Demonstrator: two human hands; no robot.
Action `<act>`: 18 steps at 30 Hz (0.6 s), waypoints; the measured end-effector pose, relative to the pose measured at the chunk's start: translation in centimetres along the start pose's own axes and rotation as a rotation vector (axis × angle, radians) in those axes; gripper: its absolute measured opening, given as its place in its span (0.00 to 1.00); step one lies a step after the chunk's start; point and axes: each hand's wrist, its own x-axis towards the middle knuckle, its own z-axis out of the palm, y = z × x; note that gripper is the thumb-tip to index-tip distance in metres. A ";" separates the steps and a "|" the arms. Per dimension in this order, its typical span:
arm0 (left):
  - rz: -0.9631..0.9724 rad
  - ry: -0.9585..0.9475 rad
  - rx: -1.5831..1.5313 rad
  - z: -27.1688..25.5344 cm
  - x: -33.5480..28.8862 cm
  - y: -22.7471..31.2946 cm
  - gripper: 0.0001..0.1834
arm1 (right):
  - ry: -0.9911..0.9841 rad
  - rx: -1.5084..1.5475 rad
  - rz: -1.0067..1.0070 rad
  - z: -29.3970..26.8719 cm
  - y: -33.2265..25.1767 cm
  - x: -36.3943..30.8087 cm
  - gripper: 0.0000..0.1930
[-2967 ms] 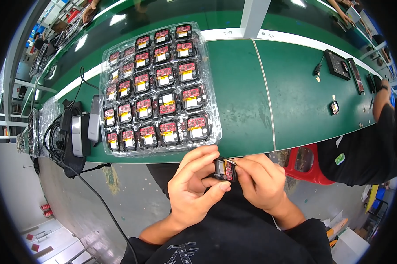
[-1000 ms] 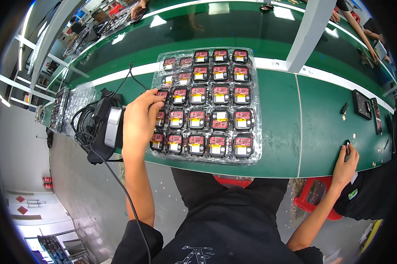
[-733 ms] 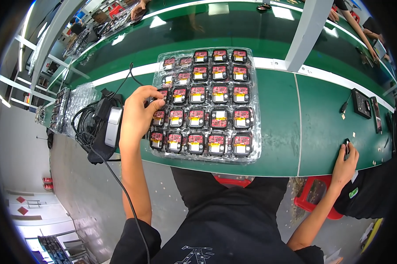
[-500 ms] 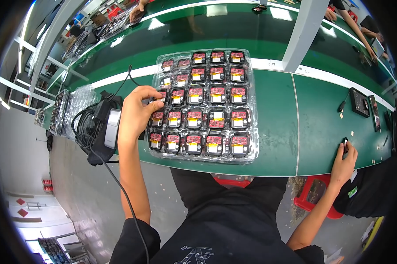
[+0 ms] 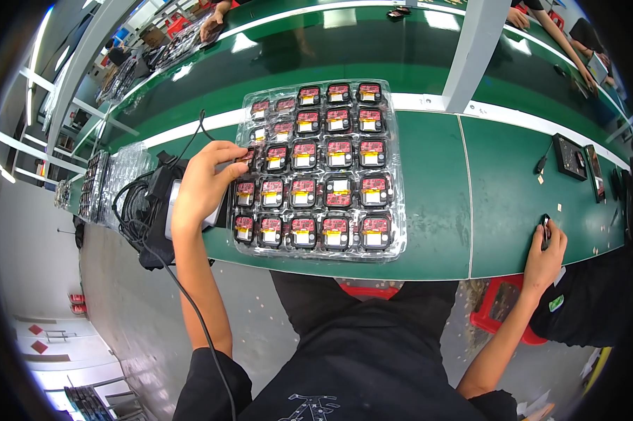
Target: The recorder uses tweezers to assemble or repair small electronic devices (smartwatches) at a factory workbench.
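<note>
A clear plastic tray (image 5: pixel 398 210) holds rows of small black square modules, each with a red circuit board, a yellow strip and a pale block. My left hand (image 5: pixel 205 179) reaches over the tray's left edge. Its thumb and fingertips pinch a square module (image 5: pixel 246 157) at the left end of the middle row; the fingers partly cover it. Far to the right, near the table's front edge, my right hand (image 5: pixel 546 254) is closed around a small black piece (image 5: pixel 545 223). Its exact kind is hard to make out.
A black bundle of cables (image 5: pixel 137 203) lies left of the tray beside a silver-and-black device. More clear trays (image 5: pixel 128 165) stand behind it. A black box (image 5: pixel 570 158) sits at the right. A white post (image 5: pixel 467 56) rises behind the table. Other people's hands work across the far bench.
My left hand has shifted slightly left with its fingertips still on the module. The tray appears a little further left in the view. My right hand keeps its grip on the black piece.
</note>
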 end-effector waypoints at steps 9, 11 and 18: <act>-0.003 -0.120 0.070 -0.7 0.5 0.6 0.17 | 0.010 -0.003 0.014 -0.4 -0.8 0.0 0.16; -0.010 -0.122 0.031 -0.7 0.4 0.7 0.18 | 0.008 -0.002 0.010 -0.3 -0.4 0.0 0.16; -0.018 -0.121 0.053 -1.0 0.9 1.0 0.17 | 0.007 -0.026 -0.003 0.0 0.0 0.1 0.16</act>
